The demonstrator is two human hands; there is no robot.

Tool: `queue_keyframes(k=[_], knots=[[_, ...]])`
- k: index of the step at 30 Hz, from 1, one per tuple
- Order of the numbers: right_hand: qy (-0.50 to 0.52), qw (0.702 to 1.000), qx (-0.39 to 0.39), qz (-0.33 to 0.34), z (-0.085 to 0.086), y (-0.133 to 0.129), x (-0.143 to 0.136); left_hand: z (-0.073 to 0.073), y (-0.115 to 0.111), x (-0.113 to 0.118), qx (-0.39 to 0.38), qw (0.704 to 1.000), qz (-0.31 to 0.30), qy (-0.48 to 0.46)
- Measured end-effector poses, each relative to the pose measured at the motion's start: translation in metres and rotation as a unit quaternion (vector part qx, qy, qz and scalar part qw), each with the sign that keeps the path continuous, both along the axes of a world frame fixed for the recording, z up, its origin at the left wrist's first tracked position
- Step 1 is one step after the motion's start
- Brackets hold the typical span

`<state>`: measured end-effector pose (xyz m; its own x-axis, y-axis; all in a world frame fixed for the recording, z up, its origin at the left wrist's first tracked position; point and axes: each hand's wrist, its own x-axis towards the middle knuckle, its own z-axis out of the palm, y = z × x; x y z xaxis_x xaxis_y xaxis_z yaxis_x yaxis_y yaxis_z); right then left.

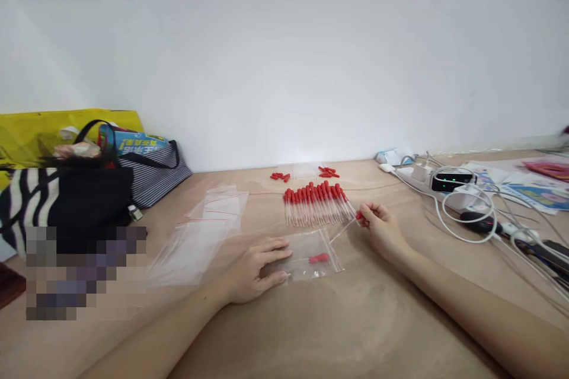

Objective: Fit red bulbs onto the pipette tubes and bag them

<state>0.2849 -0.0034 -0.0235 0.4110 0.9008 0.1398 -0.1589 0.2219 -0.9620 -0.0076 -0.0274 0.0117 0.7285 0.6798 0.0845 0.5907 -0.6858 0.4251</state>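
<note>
My right hand (383, 229) pinches a glass dropper (343, 231) by its red rubber bulb. The thin tube points left and down, its tip by the mouth of a clear zip bag (297, 241). Inside that bag lies another red-bulbed dropper (319, 258). My left hand (256, 269) rests on the bag's left end, its fingers spread and the thumb low on the plastic. Just beyond the bag is a row of several droppers (313, 194), bulbs toward the wall. Flat clear bags (191, 248) lie overlapping to the left of my left hand.
Near the wall are two small groups of red bulbs (280, 177) (329, 172). At right, a power strip (402, 176) with chargers and looped white cables (466, 241) lies beside printed papers (533, 195). A striped bag (153, 180) and a black bag (93, 201) stand at left.
</note>
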Motion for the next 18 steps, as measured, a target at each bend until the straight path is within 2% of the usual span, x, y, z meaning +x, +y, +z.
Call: queue_keyframes(k=[5, 10, 15, 18], knots=[[-0.011, 1.000, 0.012, -0.008, -0.001, 0.000, -0.001, 0.000, 0.000, 0.000, 0.006, 1.000, 0.000, 0.008], [-0.015, 0.999, -0.021, 0.037, 0.000, -0.006, -0.011, 0.000, 0.000, 0.000, 0.008, 1.000, -0.002, 0.001], [0.047, 0.988, -0.050, 0.138, 0.005, -0.023, -0.028, 0.000, -0.001, -0.001, 0.004, 1.000, 0.012, -0.008], [0.014, 0.973, -0.061, 0.224, 0.008, -0.029, -0.033, 0.001, -0.001, -0.001, 0.002, 1.000, 0.010, -0.011]])
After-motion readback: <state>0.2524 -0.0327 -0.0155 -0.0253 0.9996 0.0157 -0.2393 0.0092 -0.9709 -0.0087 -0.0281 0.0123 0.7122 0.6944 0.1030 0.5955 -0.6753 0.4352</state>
